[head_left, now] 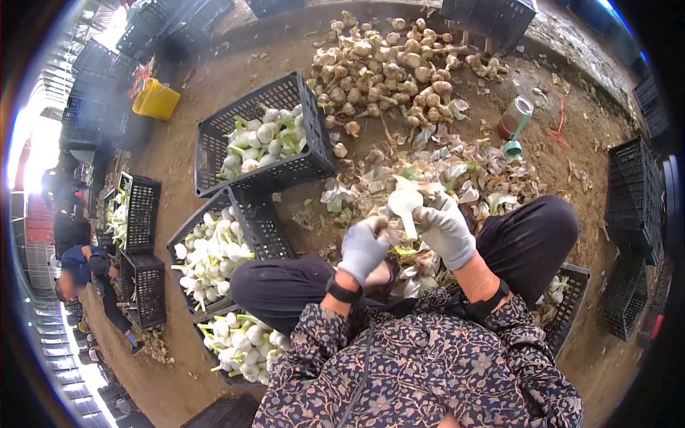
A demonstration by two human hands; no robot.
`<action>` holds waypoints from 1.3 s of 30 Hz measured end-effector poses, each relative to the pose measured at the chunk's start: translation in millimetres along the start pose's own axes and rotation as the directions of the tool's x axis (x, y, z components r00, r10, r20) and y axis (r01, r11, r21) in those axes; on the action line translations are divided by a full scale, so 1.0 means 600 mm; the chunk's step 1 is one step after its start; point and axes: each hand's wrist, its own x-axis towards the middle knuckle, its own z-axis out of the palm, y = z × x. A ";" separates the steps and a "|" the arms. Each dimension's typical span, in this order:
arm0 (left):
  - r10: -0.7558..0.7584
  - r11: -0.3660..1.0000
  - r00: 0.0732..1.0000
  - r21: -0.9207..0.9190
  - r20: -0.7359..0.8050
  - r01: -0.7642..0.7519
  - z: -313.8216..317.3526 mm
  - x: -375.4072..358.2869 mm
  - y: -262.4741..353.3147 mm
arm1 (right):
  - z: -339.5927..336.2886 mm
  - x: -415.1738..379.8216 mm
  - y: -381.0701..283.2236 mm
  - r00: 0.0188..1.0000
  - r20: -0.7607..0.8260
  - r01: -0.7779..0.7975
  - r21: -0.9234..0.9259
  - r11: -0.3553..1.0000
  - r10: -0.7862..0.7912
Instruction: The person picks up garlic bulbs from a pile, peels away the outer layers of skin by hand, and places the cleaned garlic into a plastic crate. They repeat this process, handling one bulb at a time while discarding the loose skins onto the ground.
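Observation:
Both my hands wear pale gloves and work close together above my lap. My right hand (444,230) grips a peeled white garlic bulb (405,202), its stalk pointing down toward me. To the left of the bulb, apart from it, my left hand (364,250) has its fingers curled in. What those fingers hold, if anything, I cannot make out. Below and beyond the hands, garlic skins (457,171) lie strewn on the ground. Farther out is a heap of unpeeled garlic (392,68).
At my left, black crates (207,146) hold cleaned garlic bulbs (214,253). Another crate (571,303) stands by my right knee. A lidded jar (515,118) lies beyond the skins. A yellow container (155,100) and a bending co-worker (93,274) are farther left. Stacked crates (635,200) stand right.

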 end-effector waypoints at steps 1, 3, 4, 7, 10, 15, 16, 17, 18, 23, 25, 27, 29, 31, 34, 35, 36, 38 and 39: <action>0.099 0.991 0.994 0.092 -0.036 -0.095 0.012 -0.006 0.002 | -0.001 0.003 0.002 0.999 -0.051 0.005 0.029 1.000 -0.003; 0.134 0.990 0.985 -0.035 -0.112 -0.139 0.021 -0.003 0.005 | -0.002 0.006 0.001 0.991 -0.114 0.051 -0.207 0.977 -0.076; 0.226 0.965 0.952 -0.084 -0.206 -0.247 0.012 -0.004 0.031 | -0.004 0.007 0.007 0.982 -0.136 0.080 -0.332 0.940 -0.132; 0.153 0.652 0.986 -0.743 -0.067 -0.152 0.012 -0.003 0.063 | 0.018 0.008 0.012 0.970 -0.199 0.036 -0.450 0.893 -0.140; 0.007 0.494 0.994 -0.864 -0.105 -0.095 0.031 0.018 0.036 | -0.010 0.004 0.008 0.936 -0.345 -0.083 -0.399 0.913 -0.066; -0.036 0.206 0.996 -0.974 0.086 0.091 0.018 0.026 0.028 | -0.060 0.035 0.050 0.931 -0.229 0.026 -0.738 0.674 -0.286; -0.028 0.021 0.988 -0.988 0.154 0.155 0.018 0.027 0.038 | -0.043 0.040 0.054 0.935 -0.232 0.043 -0.676 0.736 -0.267; 0.011 -0.012 0.978 -0.978 0.208 0.208 0.021 0.029 0.036 | -0.033 0.038 0.057 0.936 -0.242 0.057 -0.610 0.790 -0.255; 0.008 0.033 0.975 -0.975 0.221 0.220 0.028 0.029 0.036 | -0.034 0.034 0.058 0.948 -0.301 -0.044 -0.436 0.899 -0.100; -0.432 0.256 0.880 -0.909 0.197 0.329 0.065 0.102 -0.031 | -0.096 0.027 0.066 0.775 -0.569 -0.008 -0.445 0.896 -0.275; -0.515 0.280 0.842 -0.897 0.159 0.341 0.093 0.164 -0.108 | -0.062 0.032 0.042 0.757 -0.623 -0.085 -0.392 0.916 -0.196; -0.477 0.777 0.865 -0.535 -0.155 0.332 0.134 0.234 -0.207 | -0.077 0.043 0.051 0.779 -0.568 -0.058 -0.488 0.871 -0.267; -0.427 0.874 0.877 -0.347 -0.219 0.339 0.137 0.295 -0.234 | -0.094 0.049 0.045 0.763 -0.565 -0.052 -0.539 0.841 -0.314; -0.310 0.912 0.923 0.204 -0.227 0.356 0.129 0.340 -0.210 | -0.073 0.058 0.027 0.765 -0.570 -0.049 -0.514 0.856 -0.298; -0.374 0.849 0.927 0.408 0.014 0.336 0.150 0.400 -0.182 | -0.090 0.056 0.023 0.790 -0.585 -0.161 -0.484 0.860 -0.181; -0.363 0.851 0.931 0.423 0.047 0.311 0.159 0.411 -0.174 | -0.090 0.058 0.019 0.778 -0.613 -0.182 -0.429 0.885 -0.137; -0.352 0.853 0.933 0.437 0.078 0.285 0.170 0.420 -0.171 | -0.098 0.058 0.018 0.775 -0.621 -0.209 -0.421 0.882 -0.113; -0.229 0.854 0.972 0.490 0.052 0.175 0.192 0.422 -0.163 | -0.104 0.059 0.019 0.764 -0.639 -0.230 -0.402 0.886 -0.092; -0.210 0.924 0.977 0.332 0.027 0.189 0.213 0.424 -0.184 | -0.104 0.060 0.018 0.773 -0.627 -0.228 -0.416 0.881 -0.097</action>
